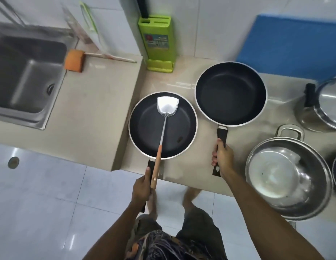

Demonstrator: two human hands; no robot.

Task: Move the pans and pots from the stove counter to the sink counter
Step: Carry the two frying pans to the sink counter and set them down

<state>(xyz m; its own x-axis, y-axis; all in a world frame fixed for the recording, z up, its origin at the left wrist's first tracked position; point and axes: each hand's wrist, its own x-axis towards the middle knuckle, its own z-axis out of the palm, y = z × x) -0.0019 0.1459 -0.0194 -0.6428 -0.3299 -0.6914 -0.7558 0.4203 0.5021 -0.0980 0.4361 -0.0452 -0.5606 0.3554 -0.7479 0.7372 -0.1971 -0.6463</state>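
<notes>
Both forearms reach forward from the bottom of the view. Left hand has its grip wrapped around the black handle of the shallow frying pan, and the wooden handle of a metal spatula lies alongside that grip, apparently pinned under the same fingers; the blade rests inside the pan. Right hand has its grip wrapped around the handle of the deep frying pan, which sits beyond and slightly right of that grip.

Step in hand, by judgement: both pans are grasped but remain on the stove surface; whether either is lifted clear cannot be told. The next move calls for carrying both pans leftward together, keeping the spatula from sliding out.

Left of the left grip, a step edge separates the stove surface from the sink surface, so the pans must clear it. Open room lies between that edge and the sink. An orange sponge sits at its far side.

Right of the right grip stand a steel pot and a lidded pot, not yet moved.
</notes>
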